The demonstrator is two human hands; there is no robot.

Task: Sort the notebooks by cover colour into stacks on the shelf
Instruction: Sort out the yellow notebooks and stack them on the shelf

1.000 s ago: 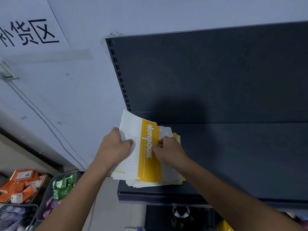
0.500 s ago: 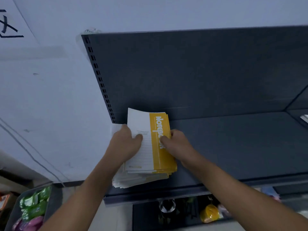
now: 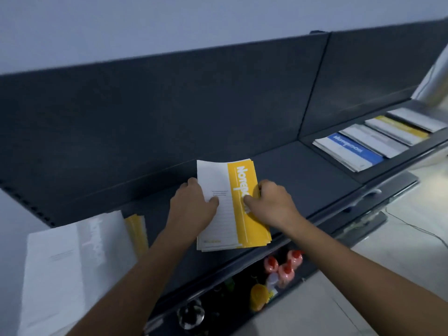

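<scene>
Notebooks with yellow covers (image 3: pixel 244 207) form one small stack mid-shelf (image 3: pixel 303 180), clamped between left hand (image 3: pixel 191 209) and right hand (image 3: pixel 271 202). Leftward lies one blurred pale stack (image 3: pixel 72 263); four stacks (image 3: pixel 378 139) line the right bay, well apart.

Printed words on notebook covers

"Notebook" runs in white along the yellow notebook (image 3: pixel 247 204) at the shelf's front edge; also on the blue notebook (image 3: pixel 351 147) towards the right end; smaller print unreadable.
</scene>
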